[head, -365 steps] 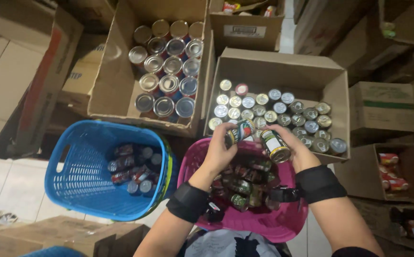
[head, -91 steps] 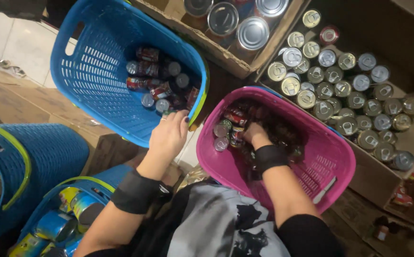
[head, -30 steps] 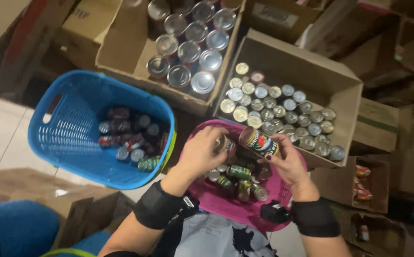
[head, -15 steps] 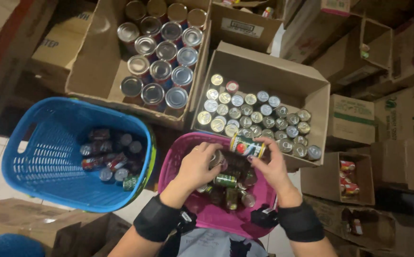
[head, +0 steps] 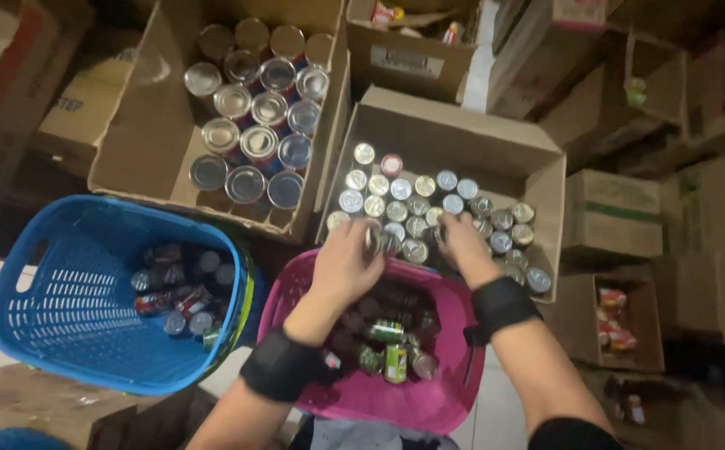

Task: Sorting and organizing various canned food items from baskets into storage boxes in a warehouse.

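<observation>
At your far left sits a blue basket (head: pixel 62 333) on the floor, with a loose heap of small cans (head: pixel 181 290) lying on their sides against its right wall. Behind it, an open carton (head: pixel 142 158) holds large cans (head: pixel 254 125) standing upright in rows, silver lids up.

Next comes the pink basket (head: pixel 429 400), just beside the blue one and straight below you. Small cans (head: pixel 391 354) lie jumbled in its bottom, green and dark labels mixed.

Your left hand (head: pixel 347 265) is out over the pink basket's far rim, wrist in a black band (head: pixel 283 367). Its fingers are curled round a small can (head: pixel 376 239), lid end showing; the picture is blurred there, but the hand looks closed on it. That can is at the near edge of the middle carton (head: pixel 537 158), right where the carton meets the pink basket.

Your right hand (head: pixel 465 242) is just to the right of it, also at the carton's near edge, with a black band (head: pixel 502 307) on the wrist. It lies among the upright small cans (head: pixel 416 196) that fill the carton in rows, and something dark and round (head: pixel 437 236) shows at its fingertips. Motion blur hides the fingers, so you cannot tell whether it grips a can or only touches the lids.

Further right are stacked closed cartons (head: pixel 616 217), and one low open box (head: pixel 620 325) with red packets in it.
</observation>
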